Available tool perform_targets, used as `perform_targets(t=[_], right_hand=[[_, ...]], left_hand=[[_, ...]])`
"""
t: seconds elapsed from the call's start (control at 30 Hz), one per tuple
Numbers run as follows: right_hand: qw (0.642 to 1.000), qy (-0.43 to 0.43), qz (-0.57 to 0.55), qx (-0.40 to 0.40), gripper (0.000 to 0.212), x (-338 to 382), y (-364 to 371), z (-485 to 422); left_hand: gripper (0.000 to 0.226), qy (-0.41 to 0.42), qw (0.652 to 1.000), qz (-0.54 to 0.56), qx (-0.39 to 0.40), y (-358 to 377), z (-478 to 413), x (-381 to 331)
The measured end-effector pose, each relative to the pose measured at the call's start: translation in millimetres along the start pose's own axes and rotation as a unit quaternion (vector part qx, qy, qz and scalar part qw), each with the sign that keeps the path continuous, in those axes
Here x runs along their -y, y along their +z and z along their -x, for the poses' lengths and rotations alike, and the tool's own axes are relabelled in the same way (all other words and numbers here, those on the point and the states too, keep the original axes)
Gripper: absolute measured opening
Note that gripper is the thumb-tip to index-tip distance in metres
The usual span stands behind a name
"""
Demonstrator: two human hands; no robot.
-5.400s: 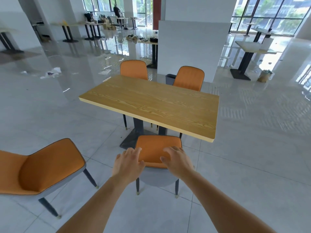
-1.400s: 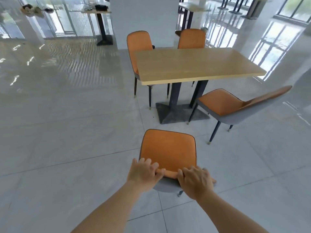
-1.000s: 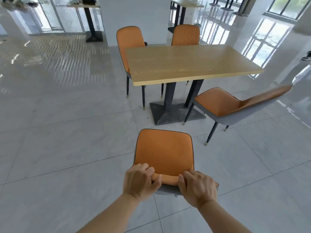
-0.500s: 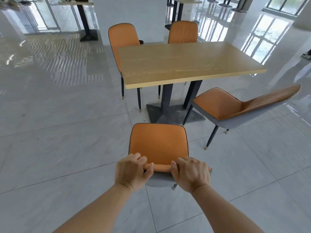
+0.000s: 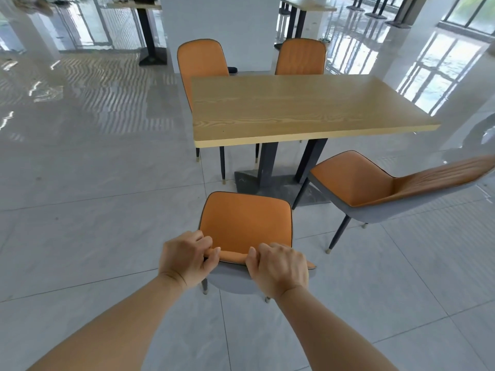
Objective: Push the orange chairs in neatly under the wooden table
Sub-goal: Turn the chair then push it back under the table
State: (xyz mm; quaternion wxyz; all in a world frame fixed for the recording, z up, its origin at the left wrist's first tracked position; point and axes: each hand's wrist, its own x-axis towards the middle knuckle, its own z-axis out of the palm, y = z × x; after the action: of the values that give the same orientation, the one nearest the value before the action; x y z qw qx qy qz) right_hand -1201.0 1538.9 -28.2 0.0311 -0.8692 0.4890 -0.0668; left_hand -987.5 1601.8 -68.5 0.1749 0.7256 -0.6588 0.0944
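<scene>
The top edge of the backrest of the nearest orange padded chair with a grey shell and thin dark legs (image 5: 245,220) is grasped by both hands. The left hand (image 5: 187,259) is clenched round the left end of that edge, fingers curled over the front and thumb behind; the right hand (image 5: 278,271) is wrapped round the right end in the same way. A grip at both ends is judged to have been chosen so that the chair can be steered straight and kept from swinging. This chair is stood on the glossy grey tiled floor (image 5: 93,210), facing the rectangular wooden table with a dark pedestal base (image 5: 294,108), its seat not yet under the top.

To the right, a second orange chair (image 5: 375,183) is set at an angle, seat near the pedestal and backrest pointing away to the right; it is not tucked in.

Beyond the table, two further orange chairs (image 5: 202,57) (image 5: 300,57) are seen upright, close against the far edge, apparently already pushed in. A white pillar (image 5: 219,22) is stood behind them.
</scene>
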Motion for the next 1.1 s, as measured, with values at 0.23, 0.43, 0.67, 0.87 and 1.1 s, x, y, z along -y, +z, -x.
perform_targets(t=[0.23,0.43,0.67,0.87,1.1], right_hand=[[1.000,0.019,0.015,0.014,0.048,-7.4,4.2,-41.9],[0.999,0.038,0.023,0.024,0.046,-9.0,5.6,-78.4],[0.998,0.052,0.027,0.014,0.052,-12.4,9.8,-113.6],[0.998,0.046,0.025,-0.022,0.049,-24.2,18.5,-140.5],[0.998,0.035,0.032,-0.032,0.048,-42.3,24.7,-174.0]], left_hand=[[0.046,-0.002,1.000,-0.002,-0.015,13.9,-37.9,12.0],[0.049,0.007,1.000,0.012,0.000,26.4,-72.0,26.6],[0.049,0.025,0.999,0.027,0.011,33.8,-106.6,39.7],[0.047,0.026,0.999,0.027,0.020,40.9,-134.0,44.0],[0.045,0.015,0.999,0.026,0.037,47.2,-165.4,42.7]])
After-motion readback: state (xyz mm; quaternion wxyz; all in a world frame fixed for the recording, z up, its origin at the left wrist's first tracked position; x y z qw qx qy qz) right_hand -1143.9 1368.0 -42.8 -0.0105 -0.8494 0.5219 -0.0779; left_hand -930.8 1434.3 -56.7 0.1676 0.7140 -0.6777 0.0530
